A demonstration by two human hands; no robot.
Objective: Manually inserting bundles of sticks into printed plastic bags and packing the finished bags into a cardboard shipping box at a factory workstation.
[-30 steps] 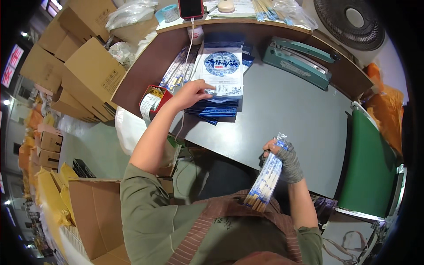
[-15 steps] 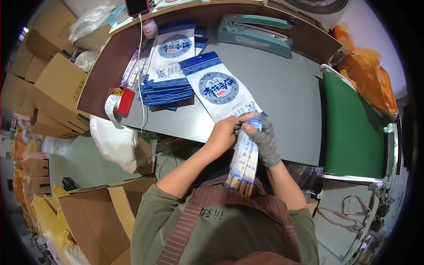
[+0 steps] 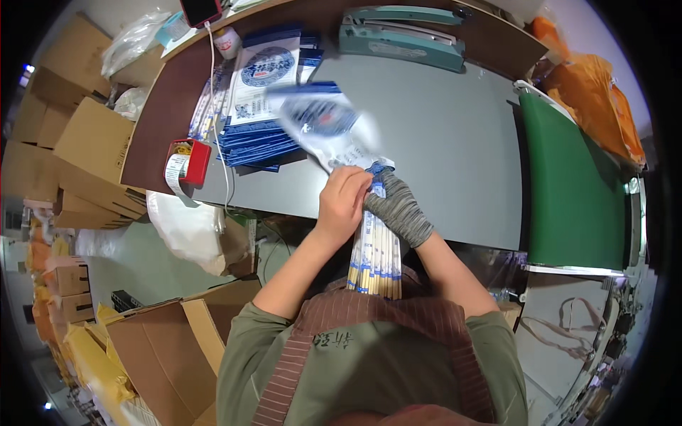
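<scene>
A bundle of wrapped chopsticks (image 3: 376, 259), in white sleeves with blue print, points down toward my apron. My right hand (image 3: 401, 209), in a grey fingerless glove, is closed round its upper part. My left hand (image 3: 341, 202) is closed beside it, its fingers pinching the near edge of a white and blue plastic bag (image 3: 334, 138). Motion smears the bag, which rises away from me over the table; the upper ends of the chopsticks are hidden at its near edge and under my fingers. Beyond it to the left lies a stack of matching bags (image 3: 256, 145).
A teal heat sealer (image 3: 401, 51) stands at the back of the grey table (image 3: 455, 149). At the left are a red holder (image 3: 197, 162) with a label roll and a white cable (image 3: 213, 92). A green surface (image 3: 572, 184) adjoins the right; an open carton (image 3: 153, 355) stands lower left.
The bag has swung up off the table and blurred. The chopsticks hang straighter, and my gloved hand has turned its back upward over them. Both hands have shifted slightly left.
</scene>
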